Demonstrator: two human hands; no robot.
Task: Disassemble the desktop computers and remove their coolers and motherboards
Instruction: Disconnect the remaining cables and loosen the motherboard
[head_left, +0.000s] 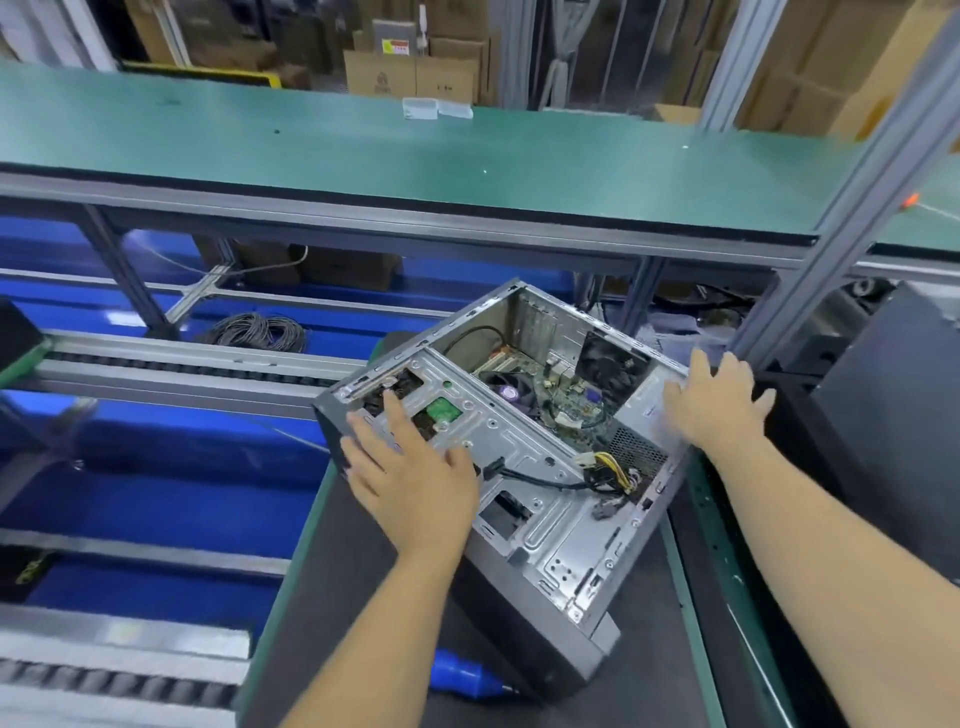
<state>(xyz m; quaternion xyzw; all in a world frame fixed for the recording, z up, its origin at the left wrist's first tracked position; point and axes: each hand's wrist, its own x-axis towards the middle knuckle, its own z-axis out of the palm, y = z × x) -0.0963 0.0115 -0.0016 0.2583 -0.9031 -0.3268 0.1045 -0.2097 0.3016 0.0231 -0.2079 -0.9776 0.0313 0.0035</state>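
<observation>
Both hands (410, 467) steady open case (519, 447), lying diagonally.

Left hand (410, 483), right hand (714, 402), bare forearms (no sleeves, gloves, rings)

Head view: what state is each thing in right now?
Case: side panel off, lying on its side, tilted askew.
Motherboard: not removed, seated inside the case.
Cooler: mounted on the motherboard.
Power cables: loose, draped over the drive cage.
Left hand: fingers straight, pressing flat on the drive cage.
Right hand: fingers spread, resting on the case's rear edge.
</observation>
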